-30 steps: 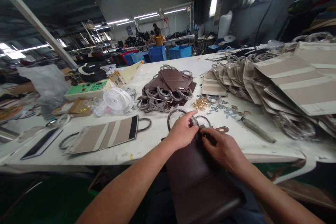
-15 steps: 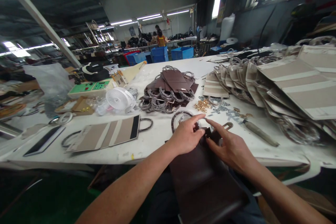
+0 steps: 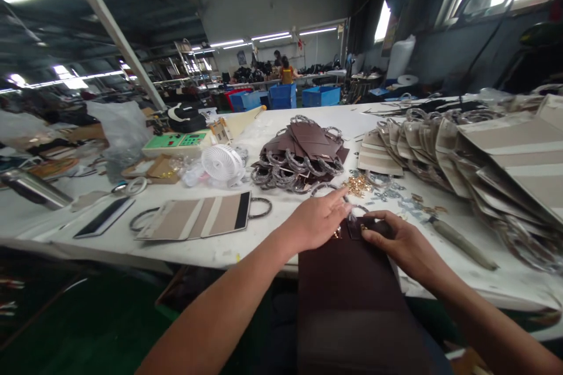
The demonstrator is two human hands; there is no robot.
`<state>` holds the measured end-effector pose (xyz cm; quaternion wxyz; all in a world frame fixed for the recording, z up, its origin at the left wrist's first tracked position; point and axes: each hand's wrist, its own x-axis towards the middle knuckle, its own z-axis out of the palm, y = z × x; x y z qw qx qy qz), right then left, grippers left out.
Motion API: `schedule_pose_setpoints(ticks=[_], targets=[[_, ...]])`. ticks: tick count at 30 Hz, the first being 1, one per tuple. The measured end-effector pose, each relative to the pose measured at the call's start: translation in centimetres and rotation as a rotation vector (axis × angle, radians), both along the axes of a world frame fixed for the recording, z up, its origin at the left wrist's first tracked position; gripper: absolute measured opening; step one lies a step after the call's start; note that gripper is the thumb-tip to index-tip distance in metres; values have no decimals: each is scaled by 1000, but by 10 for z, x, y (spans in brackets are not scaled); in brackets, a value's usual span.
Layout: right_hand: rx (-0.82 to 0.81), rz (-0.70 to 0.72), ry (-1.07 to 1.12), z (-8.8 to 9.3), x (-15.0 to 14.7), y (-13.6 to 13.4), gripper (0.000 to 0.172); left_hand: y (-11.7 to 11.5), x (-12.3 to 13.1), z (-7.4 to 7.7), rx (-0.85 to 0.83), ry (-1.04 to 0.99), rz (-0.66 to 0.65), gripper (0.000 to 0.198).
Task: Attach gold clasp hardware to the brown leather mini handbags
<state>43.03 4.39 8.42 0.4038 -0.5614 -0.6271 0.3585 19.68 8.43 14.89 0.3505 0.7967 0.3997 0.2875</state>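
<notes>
A dark brown bag panel (image 3: pixel 352 287) stretches from the table edge down over my lap. At its upper end are a plastic-wrapped handle (image 3: pixel 324 188), a small dark tab (image 3: pixel 353 228) and gold-coloured fittings (image 3: pixel 338 233). My left hand (image 3: pixel 323 217) grips the panel's upper left part, index finger stretched towards the handle and the other fingers bent over the edge. Opposite it, my right hand (image 3: pixel 391 234) is closed, thumb and fingers pinched around something dark with a brassy bit at the tab's right side. What exactly it holds is partly hidden.
Brown handled panels (image 3: pixel 303 149) are piled ahead, beside gold clasps (image 3: pixel 358 185) and flat metal plates (image 3: pixel 389 190). Beige striped panels (image 3: pixel 505 140) crowd the right, behind a grey-green tool handle (image 3: pixel 464 244). Leftward are a striped panel (image 3: pixel 193 217), white fan (image 3: pixel 223 164) and steel flask (image 3: pixel 35 188).
The view has swung left. The panel lies flatter, with its fittings and tab showing. My left hand has settled on its top edge; my right fingers have closed beside the tab.
</notes>
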Motion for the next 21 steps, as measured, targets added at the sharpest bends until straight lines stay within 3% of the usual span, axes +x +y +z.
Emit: schedule_pose_setpoints(ticks=[3, 4, 6, 7, 9, 10, 12, 15, 18, 21], targets=[[0, -9, 19, 4, 4, 2, 56, -29, -31, -24, 177, -280, 335, 58], [4, -7, 24, 6, 6, 3, 58, -41, -41, -36, 162, -379, 485, 64], [6, -1, 41, 10, 6, 9, 60, -66, -58, -60, -85, -576, 649, 77], [-4, 15, 42, 12, 3, 15, 59, -78, -63, -69, -273, -675, 592, 77], [12, 37, 18, 19, -10, 30, 53, -101, -69, -78, -526, -926, 341, 72], [34, 48, -10, 23, -21, 40, 53, -110, -69, -79, -575, -1015, 254, 70], [100, 81, -67, 31, -48, 56, 60, -122, -71, -77, -588, -1145, 253, 63], [328, 152, -171, 33, -93, 62, 76, -125, -84, -71, -533, -1292, 544, 56], [598, 190, -266, 13, -136, 35, 77, -120, -111, -65, -476, -1504, 845, 59], [807, 381, -471, -20, -174, -10, 83, -119, -136, -56, -432, -1641, 934, 67]])
